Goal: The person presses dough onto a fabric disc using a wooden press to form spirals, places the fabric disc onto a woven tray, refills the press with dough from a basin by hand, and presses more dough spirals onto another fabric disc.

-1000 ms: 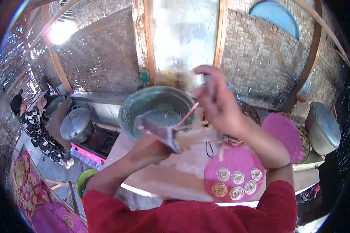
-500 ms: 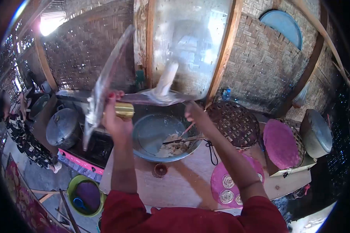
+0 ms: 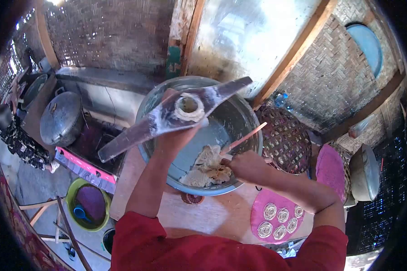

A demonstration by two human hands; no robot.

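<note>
My left hand (image 3: 177, 138) is closed under a dark wooden bar press (image 3: 156, 118), which has a round hollow tube opening at its middle, rimmed with pale dough. The press is held tilted above a large grey-blue basin (image 3: 245, 113). Over the basin's right front rim, my right hand (image 3: 249, 166) is a fist around a utensil with a wooden handle; its dark tip reaches the dough and the rest is hidden. A mass of pale, sticky dough (image 3: 203, 174) lies in the basin's front. A pinkish stick (image 3: 246, 137) leans out of the basin beside my right hand.
A pink round mat (image 3: 263, 203) with several coiled noodle nests lies right. Behind it are a woven basket (image 3: 285, 140) and a metal pot (image 3: 364, 174). Left are a lidded pot (image 3: 61, 118), a stove (image 3: 88, 169), a green tub (image 3: 105, 219) and another person (image 3: 25, 140).
My left hand has brought the press over the basin and turned its opening upward. My right hand has let go of the bar with the white plunger and moved down to the utensil in the dough.
</note>
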